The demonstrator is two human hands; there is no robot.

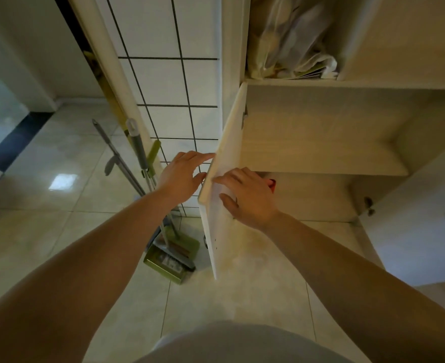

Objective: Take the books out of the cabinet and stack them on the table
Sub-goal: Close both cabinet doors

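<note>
Two hands at one cabinet door (222, 179), swung wide. The left hand (181, 176) lies released, fingertips touching the door's outer edge; the right hand (247, 197) rests flat on its inner face, grasping nothing. Cabinet (321, 132): one bare shelf; no book clearly visible, only one red object (272, 183) below. Books likely stiff, moderately heavy; grasp by the spine.

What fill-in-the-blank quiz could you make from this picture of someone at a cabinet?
1. Both hands, left hand and right hand, touch the cabinet ____.
2. A bag sits on the ____ shelf.
3. The dustpan on the floor is coloured ____.
4. The wall beside the cabinet is covered in white ____.

Missing words: door; top; green; tiles
</note>
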